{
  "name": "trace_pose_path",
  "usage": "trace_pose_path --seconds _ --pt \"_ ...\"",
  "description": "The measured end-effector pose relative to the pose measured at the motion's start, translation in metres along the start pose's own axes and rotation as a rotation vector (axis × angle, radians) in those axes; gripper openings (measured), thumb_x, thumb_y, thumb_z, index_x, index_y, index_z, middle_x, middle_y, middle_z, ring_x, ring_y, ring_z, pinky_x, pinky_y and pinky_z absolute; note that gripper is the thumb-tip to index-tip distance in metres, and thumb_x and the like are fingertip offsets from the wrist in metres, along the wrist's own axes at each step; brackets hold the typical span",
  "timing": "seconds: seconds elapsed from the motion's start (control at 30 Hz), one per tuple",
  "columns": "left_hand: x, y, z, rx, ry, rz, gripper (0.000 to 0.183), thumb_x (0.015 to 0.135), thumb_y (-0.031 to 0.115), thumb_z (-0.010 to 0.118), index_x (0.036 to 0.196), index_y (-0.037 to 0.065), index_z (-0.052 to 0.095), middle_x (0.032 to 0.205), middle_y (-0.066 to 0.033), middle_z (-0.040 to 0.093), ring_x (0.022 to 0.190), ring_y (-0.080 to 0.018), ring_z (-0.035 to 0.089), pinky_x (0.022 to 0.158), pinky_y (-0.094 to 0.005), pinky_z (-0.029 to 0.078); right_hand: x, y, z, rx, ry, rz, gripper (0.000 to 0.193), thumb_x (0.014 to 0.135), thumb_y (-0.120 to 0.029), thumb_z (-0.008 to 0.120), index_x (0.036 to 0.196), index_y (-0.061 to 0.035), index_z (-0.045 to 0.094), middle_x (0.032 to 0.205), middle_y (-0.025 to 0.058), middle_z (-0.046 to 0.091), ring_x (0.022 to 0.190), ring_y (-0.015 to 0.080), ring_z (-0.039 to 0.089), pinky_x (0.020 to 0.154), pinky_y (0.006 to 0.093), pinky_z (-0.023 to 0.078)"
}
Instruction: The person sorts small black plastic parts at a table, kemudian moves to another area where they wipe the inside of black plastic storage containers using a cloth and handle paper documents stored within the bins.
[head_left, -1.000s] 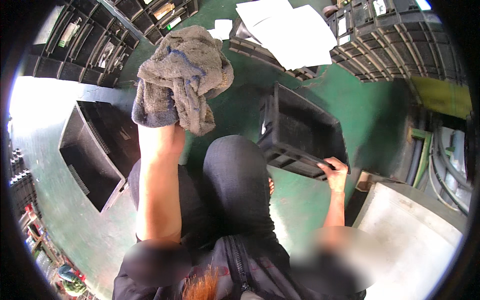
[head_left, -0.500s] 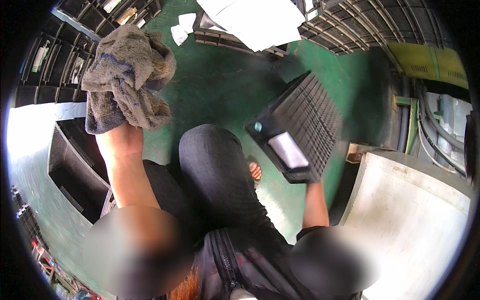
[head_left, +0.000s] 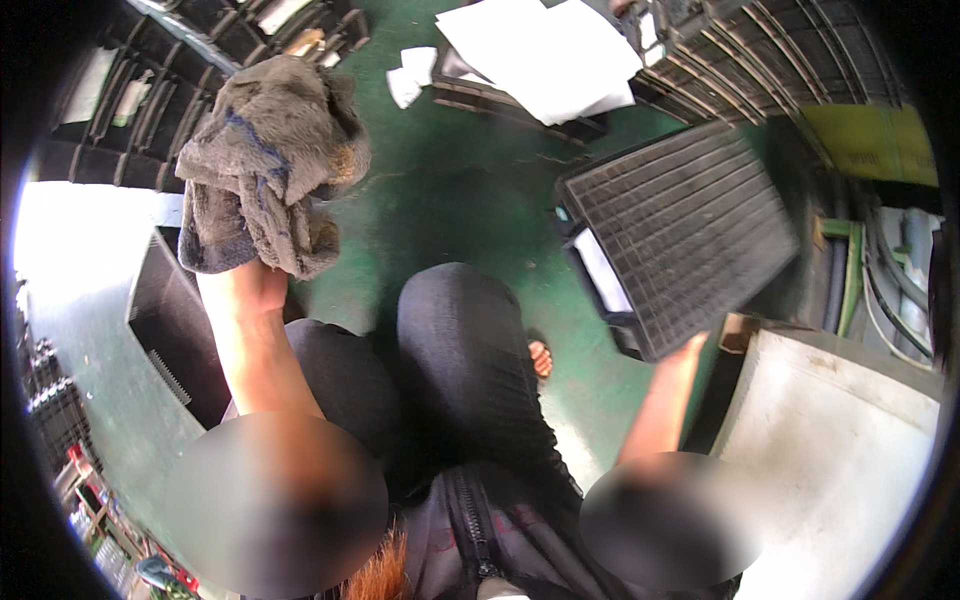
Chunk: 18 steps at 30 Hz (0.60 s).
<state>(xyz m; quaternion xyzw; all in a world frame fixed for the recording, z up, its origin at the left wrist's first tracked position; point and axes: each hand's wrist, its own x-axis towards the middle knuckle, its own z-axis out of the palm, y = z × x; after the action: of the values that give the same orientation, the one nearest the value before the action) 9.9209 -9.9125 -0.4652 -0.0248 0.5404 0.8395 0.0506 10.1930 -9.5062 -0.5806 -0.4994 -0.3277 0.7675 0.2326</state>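
A grey-brown rag [head_left: 265, 150] with blue streaks is bunched over my left hand [head_left: 262, 278], at the upper left. The cloth hides my fingers, and only the wrist end shows below it. On the right, my right hand [head_left: 692, 346] grips a black plastic crate [head_left: 690, 240] by its near lower edge. The crate is tilted, with its ribbed grid face towards me and a white label [head_left: 602, 270] on its left side. My fingers are mostly behind the crate. Rag and crate are well apart.
Stacked black crates stand at the far left [head_left: 120, 130] and far right [head_left: 760, 50]. White papers [head_left: 545, 55] lie on a crate ahead. A dark open bin [head_left: 175, 320] is by my left forearm. A pale metal surface [head_left: 840, 440] and hoses [head_left: 885, 270] are at right.
The crate has moved right and turned so its grid face shows more fully. The rag has stayed over my left hand, raised at the left. The whole view has shifted slightly.
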Motion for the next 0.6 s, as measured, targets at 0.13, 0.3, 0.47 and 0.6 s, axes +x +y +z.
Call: trace_pose_path --seconds 0.13,0.3,0.47,0.6 --pt "0.025 0.014 -0.048 0.557 -0.307 0.180 0.031 0.086 0.021 0.056 0.110 0.001 0.056 0.100 -0.0085 0.060 0.085 -0.0172 0.058 0.078 -0.0302 0.047 -0.027 -0.089 0.088 -0.138 -0.259 -0.365 0.066 0.084 -0.050 0.052 0.131 -0.0043 0.039 0.125 0.0165 0.049 0.110 0.0254 0.052 0.093 0.0358 0.042" --pt "0.051 0.047 -0.096 1.108 0.230 0.183 0.026 0.085 0.023 0.052 0.095 0.002 0.063 0.082 -0.0044 0.062 0.078 -0.0127 0.053 0.073 -0.0279 0.043 -0.079 -0.076 0.245 -0.982 -0.756 -0.844 0.069 0.073 -0.031 0.072 0.124 0.0057 0.045 0.120 0.0185 0.053 0.112 0.0268 0.050 0.097 0.0356 0.037" --pt "0.045 0.088 -0.114 1.053 0.340 0.421 0.027 0.089 0.028 0.053 0.096 0.004 0.063 0.085 -0.0021 0.062 0.081 -0.0115 0.053 0.075 -0.0279 0.043 -0.051 0.106 0.301 -1.343 -1.348 -1.297 0.024 0.071 -0.015 0.066 0.086 -0.0039 0.051 0.081 0.0137 0.060 0.079 0.0343 0.062 0.066 0.0459 0.048" --pt "0.039 0.066 -0.073 1.341 0.175 0.437 0.021 0.088 0.023 0.053 0.095 0.005 0.062 0.085 -0.0061 0.063 0.083 -0.0135 0.055 0.076 -0.0288 0.044 -0.018 0.222 0.252 -1.642 -1.470 -1.332 0.012 0.079 -0.013 0.051 0.090 -0.0102 0.052 0.077 0.0077 0.062 0.072 0.0254 0.064 0.060 0.0394 0.051"
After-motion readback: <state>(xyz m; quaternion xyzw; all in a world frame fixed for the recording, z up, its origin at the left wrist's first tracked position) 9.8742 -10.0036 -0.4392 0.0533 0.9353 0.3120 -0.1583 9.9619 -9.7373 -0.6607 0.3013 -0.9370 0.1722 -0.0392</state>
